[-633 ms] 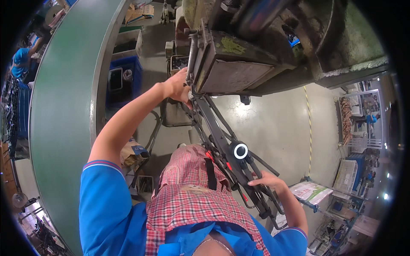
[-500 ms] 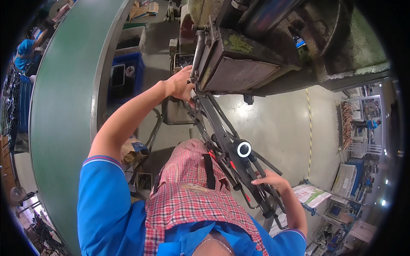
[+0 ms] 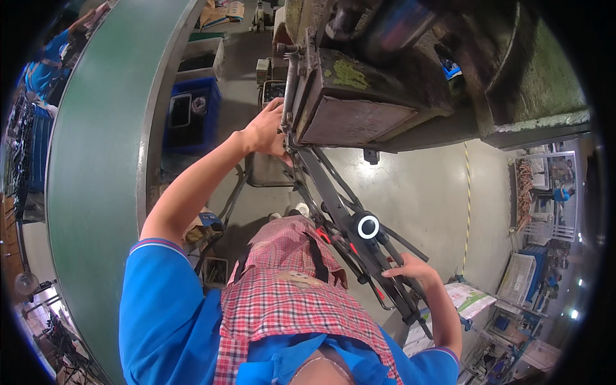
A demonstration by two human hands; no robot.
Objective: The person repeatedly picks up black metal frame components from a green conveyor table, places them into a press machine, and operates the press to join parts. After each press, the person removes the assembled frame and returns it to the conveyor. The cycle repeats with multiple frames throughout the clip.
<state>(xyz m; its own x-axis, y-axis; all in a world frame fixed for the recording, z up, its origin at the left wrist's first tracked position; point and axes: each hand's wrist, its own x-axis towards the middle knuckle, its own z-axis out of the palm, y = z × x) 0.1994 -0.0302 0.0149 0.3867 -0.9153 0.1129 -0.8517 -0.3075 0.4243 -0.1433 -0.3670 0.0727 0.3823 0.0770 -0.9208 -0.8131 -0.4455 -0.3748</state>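
A long folded frame of black metal tubes (image 3: 321, 181), with red pieces and a round white-ringed black hub (image 3: 367, 226), slants across in front of my apron. Its far end reaches under the worn head of a heavy machine (image 3: 359, 119). My left hand (image 3: 264, 130) curls around that far end, right beside the machine's spring (image 3: 290, 83); some of its fingers are hidden. Closer to my body, my right hand (image 3: 410, 268) grips the tubes past the hub. Its thumb lies on top, and the other fingers pass out of sight around the frame.
A green-topped bench (image 3: 96, 192) runs along the left. Beyond my left arm stand a blue crate (image 3: 208, 122) and a pale bin (image 3: 215, 61). Crates and racks (image 3: 516, 276) line the right, past a yellow-striped floor line (image 3: 467, 199). A co-worker in blue (image 3: 45, 74) is at far left.
The view has shifted slightly. Both hands keep their hold on the frame, whose near end appears a little lower and farther right. Shoe tips now show beyond the apron.
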